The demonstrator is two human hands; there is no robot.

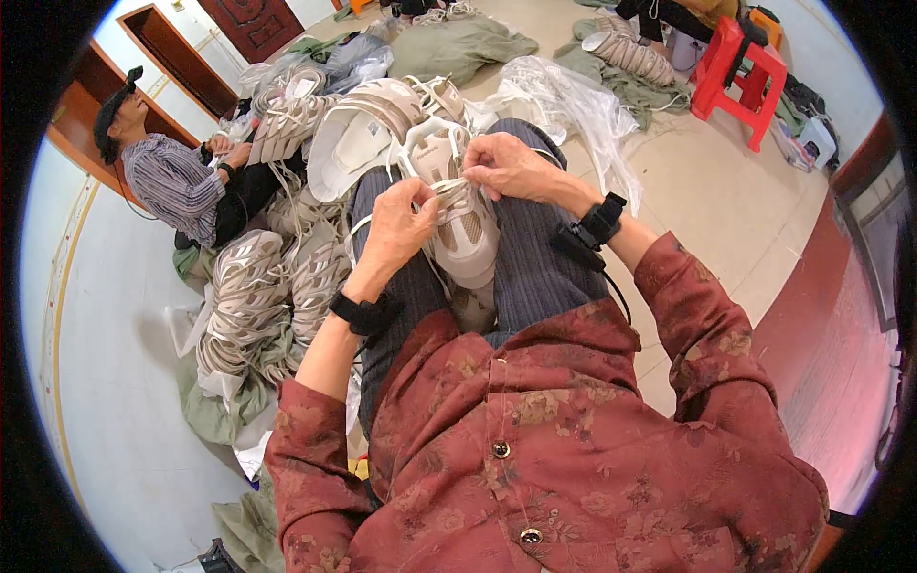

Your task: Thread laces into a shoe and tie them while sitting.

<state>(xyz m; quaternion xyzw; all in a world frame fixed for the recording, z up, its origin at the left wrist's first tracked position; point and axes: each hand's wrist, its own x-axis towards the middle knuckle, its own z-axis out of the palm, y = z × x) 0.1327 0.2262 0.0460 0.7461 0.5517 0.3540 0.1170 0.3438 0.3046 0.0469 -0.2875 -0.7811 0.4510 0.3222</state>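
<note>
A beige and white sneaker [465, 250] rests between my thighs, its toe toward me. Pale laces cross its upper, just above a mesh toe panel. At the shoe's left side my left hand [396, 222] pinches a shoelace between thumb and fingertips. My right hand [516, 170] is closed on a lace at the other side, near the tongue. The fingers partly hide the lacing. Right beyond the sneaker, more beige shoe parts [358, 143] with pale soles lean against my left knee.
Stacks of laced beige shoe uppers [250, 301] lie to my left. A person in a striped shirt [177, 181] sits beyond them, handling similar pieces. Green sacks [463, 50] and clear plastic sheeting [564, 100] cover the floor ahead. A red stool [740, 81] stands at the far right.
</note>
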